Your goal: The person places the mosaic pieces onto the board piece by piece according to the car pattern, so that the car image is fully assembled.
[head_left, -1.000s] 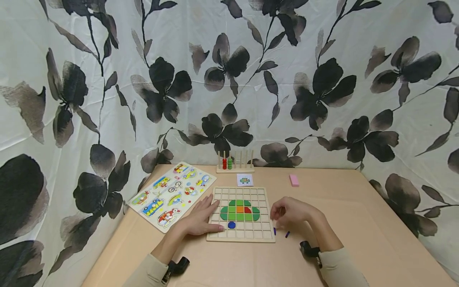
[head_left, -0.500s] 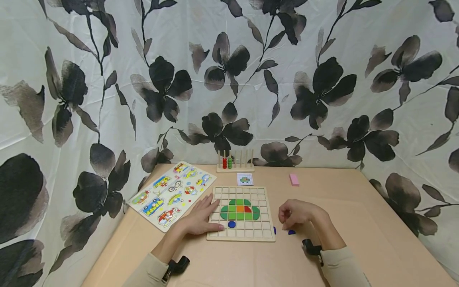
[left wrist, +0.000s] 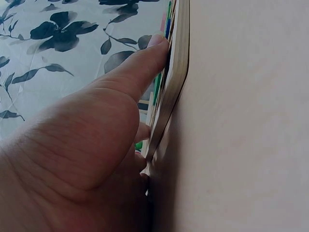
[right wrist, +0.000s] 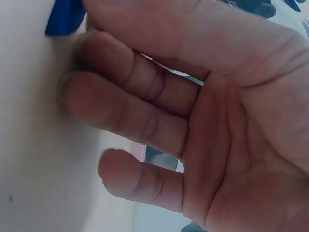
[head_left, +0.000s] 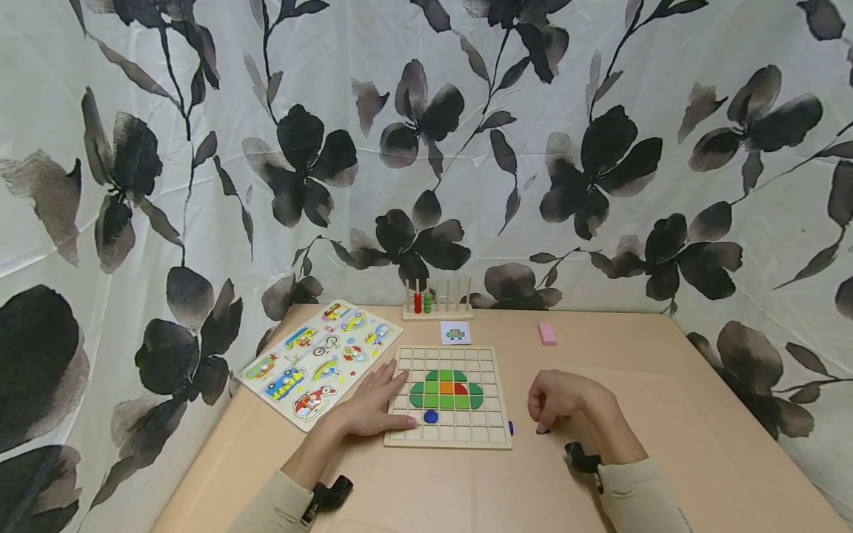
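Note:
My left hand point(head_left: 369, 403) lies with straight fingers along the left edge of a wooden grid board point(head_left: 489, 437), its thumb resting on the front left part. Green, orange and red pieces point(head_left: 446, 388) form a rounded shape on the grid, and a blue disc point(head_left: 431, 417) sits below them. To the board's right, my right hand point(head_left: 563, 400) pinches a small blue piece point(right wrist: 67, 17) at the tabletop; the thumb hides most of it in the head view. The other fingers curl loosely in the right wrist view. Another blue piece point(head_left: 511, 428) is at the board's right edge.
A picture puzzle board point(head_left: 320, 363) lies left of the grid board. Behind it are a small pattern card point(head_left: 455, 334) and a pegged rack point(head_left: 437, 314) with red and green beads. A pink block point(head_left: 547, 334) lies at the back right, before a floral curtain point(head_left: 426, 148).
My right hand has moved right, away from the board, and its thumb has come down onto the loose blue piece, which has turned. My left hand and the board stay put.

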Tool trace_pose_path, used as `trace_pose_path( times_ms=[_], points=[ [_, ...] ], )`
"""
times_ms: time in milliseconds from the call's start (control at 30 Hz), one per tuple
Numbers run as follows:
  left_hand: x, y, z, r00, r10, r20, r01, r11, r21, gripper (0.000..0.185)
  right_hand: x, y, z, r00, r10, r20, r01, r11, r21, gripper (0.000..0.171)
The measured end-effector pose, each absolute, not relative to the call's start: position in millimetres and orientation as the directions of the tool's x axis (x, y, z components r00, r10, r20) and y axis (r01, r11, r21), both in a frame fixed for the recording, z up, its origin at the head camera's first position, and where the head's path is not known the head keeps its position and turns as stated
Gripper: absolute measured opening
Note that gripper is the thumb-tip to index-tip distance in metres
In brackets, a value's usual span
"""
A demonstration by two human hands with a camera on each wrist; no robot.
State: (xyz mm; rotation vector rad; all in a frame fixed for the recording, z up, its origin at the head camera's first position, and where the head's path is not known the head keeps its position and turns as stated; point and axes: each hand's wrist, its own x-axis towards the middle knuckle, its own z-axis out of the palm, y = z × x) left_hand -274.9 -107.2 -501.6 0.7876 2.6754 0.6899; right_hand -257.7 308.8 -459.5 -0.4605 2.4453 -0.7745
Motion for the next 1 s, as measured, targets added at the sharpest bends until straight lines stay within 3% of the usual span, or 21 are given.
trace_pose_path(
  times_ms=[133,333,600,1000],
  points=[
    [-274,-107,-501,-0.816,0.566,-0.118,0.436,0.737,0.517,0.104,-256,310,-458,-0.816,-0.439,-0.377,-0.156,0.794,-0.588,0.016],
    [-274,-107,-502,-0.815,0.567,-0.122,0.434,0.735,0.521,0.103,-255,311,-458,-0.807,-0.409,-0.427,-0.073,0.786,-0.614,0.028],
    [-275,-107,-502,-0.817,0.563,-0.125,0.428,0.737,0.523,0.103,-259,311,-462,-0.819,-0.452,-0.354,-0.189,0.794,-0.577,0.019],
    [-275,-107,-501,-0.817,0.563,-0.122,0.43,0.737,0.52,0.103,-265,300,-464,-0.844,-0.465,-0.267,-0.236,0.769,-0.595,0.018]
  ],
)
